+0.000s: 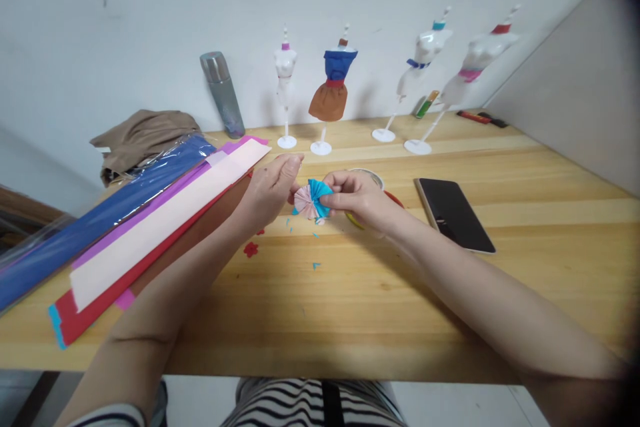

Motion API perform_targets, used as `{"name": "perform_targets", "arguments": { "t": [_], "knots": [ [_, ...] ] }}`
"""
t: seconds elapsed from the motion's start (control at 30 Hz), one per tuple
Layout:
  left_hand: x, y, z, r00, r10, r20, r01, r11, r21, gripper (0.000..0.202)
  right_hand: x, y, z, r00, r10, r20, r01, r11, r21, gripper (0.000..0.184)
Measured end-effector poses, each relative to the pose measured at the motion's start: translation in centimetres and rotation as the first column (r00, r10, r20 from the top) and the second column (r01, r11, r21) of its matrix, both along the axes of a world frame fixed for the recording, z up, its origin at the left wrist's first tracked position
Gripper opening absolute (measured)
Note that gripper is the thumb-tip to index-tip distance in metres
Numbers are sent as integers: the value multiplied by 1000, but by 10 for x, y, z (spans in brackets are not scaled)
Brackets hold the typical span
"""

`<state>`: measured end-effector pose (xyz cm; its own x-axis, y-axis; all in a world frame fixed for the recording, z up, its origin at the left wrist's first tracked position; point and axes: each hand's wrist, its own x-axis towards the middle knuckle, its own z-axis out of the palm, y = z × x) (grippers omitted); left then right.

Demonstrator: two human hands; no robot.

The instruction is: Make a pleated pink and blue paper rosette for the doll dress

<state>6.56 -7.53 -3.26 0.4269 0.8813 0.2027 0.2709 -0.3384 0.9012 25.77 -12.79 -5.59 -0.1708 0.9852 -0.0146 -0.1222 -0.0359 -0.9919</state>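
A small pleated paper rosette (pixel 303 201), half pale pink and half bright blue, is held up just above the table. My right hand (pixel 363 199) pinches its blue side between thumb and fingers. On the other side, the curled fingers of my left hand (pixel 267 192) meet the pink edge; its thumb points up and most of its fingers are hidden. Below lie tiny blue paper scraps (pixel 316 266) and a red paper flower (pixel 251 249). Partly behind my right hand are a roll of tape (pixel 370 177) and red and yellow round edges.
Long coloured paper strips (pixel 170 227) and a blue wrapped pack (pixel 115 213) lie at left, near brown cloth (pixel 145 137) and a flask (pixel 223 95). Several dress forms stand behind, one in a blue-and-brown outfit (pixel 336 80). A phone (pixel 454 215) lies at right.
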Motion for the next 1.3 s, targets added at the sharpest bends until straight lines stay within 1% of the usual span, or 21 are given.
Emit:
{"name": "perform_targets", "arguments": {
  "t": [0.07,0.1,0.17,0.23,0.33,0.4,0.47,0.53,0.57,0.6,0.67,0.73,0.77,0.83,0.87,1.0,1.1,1.17,1.2,1.23,1.3],
  "knots": [
    [0,5,-2,1000,-1,-7,0,999,-40,50,1,1,0,1000,-18,-19,18,1000,-13,28],
    [0,7,-3,1000,-4,2,4,995,-101,51,2,1,1,999,-26,-28,26,999,-21,29],
    [0,11,-5,999,-24,36,33,964,-264,56,3,1,2,998,-42,-53,40,998,-39,30],
    [0,12,-7,992,-74,98,105,923,-370,61,5,2,3,995,-53,-81,49,998,-48,31],
    [0,12,-7,970,-144,197,214,889,-404,61,7,2,4,993,-54,-108,50,998,-40,34],
    [1,14,-7,965,-140,224,229,862,-452,59,7,2,5,993,-57,-101,56,998,-19,35],
    [1,17,-7,969,-124,213,223,809,-543,62,7,2,5,994,-88,-66,92,994,53,35],
    [1,21,-6,975,-117,191,213,750,-627,68,7,1,5,983,-182,13,175,959,224,31],
    [1,21,-5,974,-125,187,219,720,-659,71,8,0,5,965,-255,70,215,912,349,26],
    [1,21,-5,971,-138,194,235,689,-686,73,9,0,5,934,-333,129,231,839,492,20],
    [1,18,-4,952,-177,248,304,621,-723,74,13,0,5,856,-474,207,175,641,747,13],
    [2,12,-3,920,-214,328,391,557,-733,73,19,0,5,804,-545,236,53,462,885,15],
    [2,10,-2,904,-225,363,426,536,-729,73,22,1,4,793,-557,245,-1,402,916,17],
    [3,5,-2,882,-234,410,470,519,-714,73,26,2,3,782,-566,261,-58,351,935,20],
    [4,4,-1,875,-235,423,481,519,-707,74,27,2,2,777,-570,269,-67,349,935,20],
    [4,0,3,871,-230,434,486,528,-697,77,29,1,-1,750,-591,297,-46,401,915,21],
    [4,-2,6,872,-236,430,486,529,-696,77,28,0,-1,742,-607,284,-39,384,923,18],
    [5,-3,6,883,-234,406,464,553,-692,77,26,-1,1,749,-598,284,-13,416,909,17],
    [5,-3,6,899,-213,383,431,590,-683,75,25,-1,2,759,-583,289,9,453,891,17],
    [6,-3,4,919,-174,355,378,649,-660,70,23,-2,4,772,-562,298,33,503,863,17],
    [6,0,0,949,-46,312,216,817,-535,46,19,-4,7,804,-511,303,107,626,772,19]
  ]
}}
